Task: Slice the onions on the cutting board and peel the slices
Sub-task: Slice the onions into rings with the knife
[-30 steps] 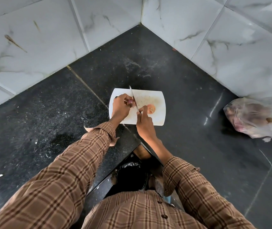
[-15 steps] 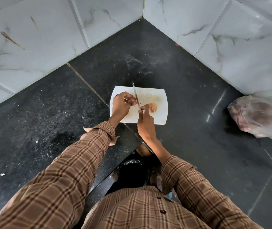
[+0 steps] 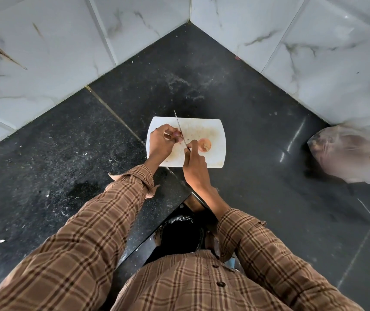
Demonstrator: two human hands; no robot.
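White cutting board (image 3: 215, 131) on black worktop (image 3: 258, 131) — my left hand (image 3: 162, 143) pinches small onion piece (image 3: 178, 134); right hand (image 3: 194, 163) clamped on knife (image 3: 180, 129), cut onion half (image 3: 204, 144) just beside.

Left hand (image 3: 162, 142) curled, fingertips pinched together, knuckles up, wrist bent slightly inward. Right hand (image 3: 194, 163) closed in a fist-like grip, index finger stretched forward. Both forearms reaching ahead, converging, checked sleeves (image 3: 103, 223) pushed back short of the wrists.
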